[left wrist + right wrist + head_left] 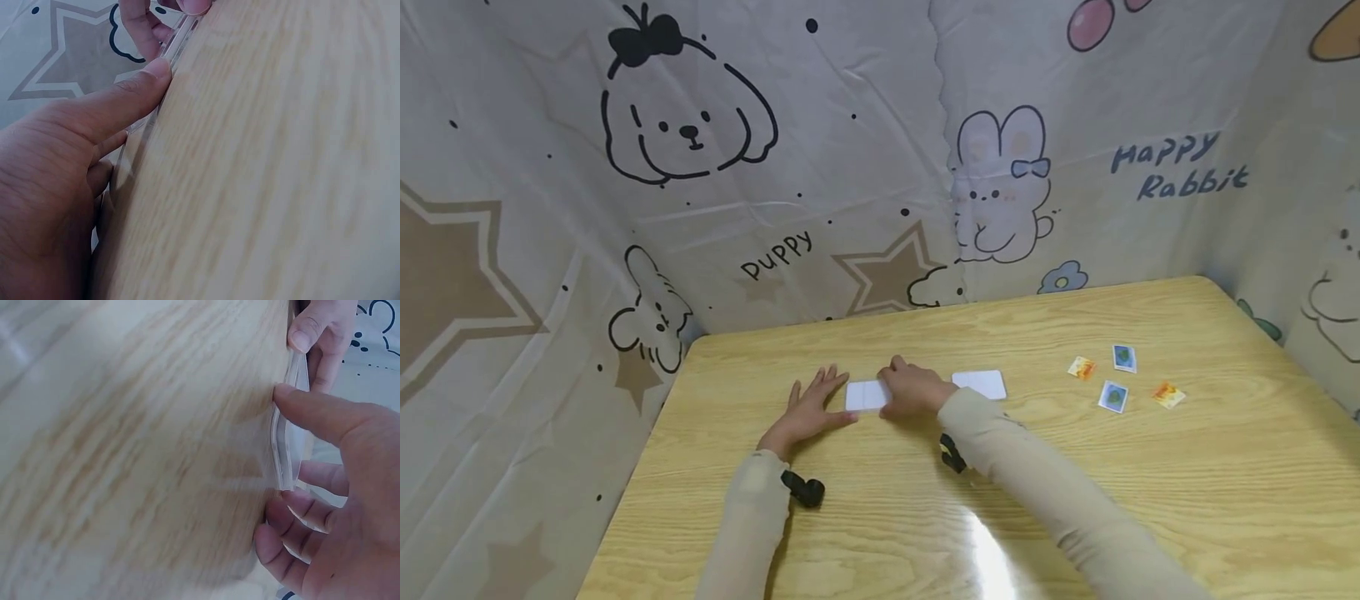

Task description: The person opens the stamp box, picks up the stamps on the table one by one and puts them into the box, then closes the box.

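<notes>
A flat, clear plastic case (866, 396) with a white face lies on the table between my hands, a seam crossing it. My right hand (913, 387) grips its right end, the thumb (306, 409) on the near edge and fingers on the far side. At the left end is my left hand (808, 408), its fingers spread and fairly straight. Its thumb (140, 87) touches the near edge of the case in the left wrist view. Just right of the right hand lies a white rectangular piece (981, 384), partly overlapped by the wrist.
Farther right on the wooden table (865, 533) lie two blue picture cards (1113, 397) and two orange picture cards (1168, 395). A printed curtain (865, 192) hangs behind the table's back edge and along its left side.
</notes>
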Available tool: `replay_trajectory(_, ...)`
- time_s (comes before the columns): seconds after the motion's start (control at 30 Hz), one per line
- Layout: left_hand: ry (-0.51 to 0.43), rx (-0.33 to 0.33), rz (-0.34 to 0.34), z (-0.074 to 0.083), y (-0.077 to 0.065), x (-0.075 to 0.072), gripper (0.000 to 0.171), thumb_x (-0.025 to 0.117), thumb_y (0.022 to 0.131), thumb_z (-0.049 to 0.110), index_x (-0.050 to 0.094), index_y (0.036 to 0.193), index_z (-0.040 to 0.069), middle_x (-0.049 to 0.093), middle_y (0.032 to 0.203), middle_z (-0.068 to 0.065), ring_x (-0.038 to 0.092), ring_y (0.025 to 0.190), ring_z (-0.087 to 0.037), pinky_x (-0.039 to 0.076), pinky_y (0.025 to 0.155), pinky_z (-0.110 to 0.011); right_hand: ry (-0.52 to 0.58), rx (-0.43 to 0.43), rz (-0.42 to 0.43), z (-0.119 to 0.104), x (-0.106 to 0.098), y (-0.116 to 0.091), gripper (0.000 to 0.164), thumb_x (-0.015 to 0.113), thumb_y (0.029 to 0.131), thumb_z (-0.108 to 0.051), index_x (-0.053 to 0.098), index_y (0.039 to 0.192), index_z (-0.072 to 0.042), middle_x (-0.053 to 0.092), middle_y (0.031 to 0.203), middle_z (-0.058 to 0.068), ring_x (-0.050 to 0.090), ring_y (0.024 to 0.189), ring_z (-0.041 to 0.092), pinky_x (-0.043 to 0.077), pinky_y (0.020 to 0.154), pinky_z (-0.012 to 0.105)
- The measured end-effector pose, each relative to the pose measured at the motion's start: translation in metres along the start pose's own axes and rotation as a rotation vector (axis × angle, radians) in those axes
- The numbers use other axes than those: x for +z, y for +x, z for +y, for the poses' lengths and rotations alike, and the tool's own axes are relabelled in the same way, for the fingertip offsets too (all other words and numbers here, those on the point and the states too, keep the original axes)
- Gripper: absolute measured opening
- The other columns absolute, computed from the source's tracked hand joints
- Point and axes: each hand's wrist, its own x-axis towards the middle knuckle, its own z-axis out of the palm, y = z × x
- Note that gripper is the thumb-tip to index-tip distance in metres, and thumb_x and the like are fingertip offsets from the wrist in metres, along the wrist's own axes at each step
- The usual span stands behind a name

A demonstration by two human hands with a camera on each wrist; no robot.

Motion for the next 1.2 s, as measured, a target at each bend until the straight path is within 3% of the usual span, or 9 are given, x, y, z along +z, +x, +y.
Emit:
replay_trajectory(0.73,-0.013,-0.013,-0.017,0.001,0.001,-0.002,0.088,0.066,0.085,0.055,0.024,0.155,0.022,0.003,0.164,-0.005,-0.004,0.152,-0.026,-0.014,0.118,-0.056,0.089,-0.034,0.035,0.009,0.002,0.0,0.067,0.073,0.081,-0.036,0.05,0.137,-0.007,0.051,0.123,0.011,0.058,0.091,0.019,0.054,0.077,0.034)
replay_trajectory(0.9,-0.027,-0.016,-0.01,0.002,0.001,-0.002,0.087,0.067,0.084,0.053,0.026,0.154,0.021,0.004,0.164,-0.005,-0.004,0.152,-0.026,-0.014,0.118,-0.056,0.062,-0.044,0.051,0.013,0.004,0.001,0.069,0.074,0.081,-0.039,0.05,0.137,-0.008,0.051,0.124,0.01,0.058,0.091,0.017,0.055,0.077,0.034)
replay_trajectory(1.2,-0.033,-0.009,-0.01,0.003,-0.001,-0.003,0.086,0.067,0.085,0.051,0.027,0.154,0.02,0.004,0.164,-0.007,-0.003,0.152,-0.027,-0.015,0.117,-0.058,0.042,-0.079,0.011,0.003,-0.001,-0.019,0.071,0.074,0.082,-0.045,0.049,0.139,-0.009,0.049,0.126,0.011,0.057,0.085,0.014,0.055,0.067,0.031)
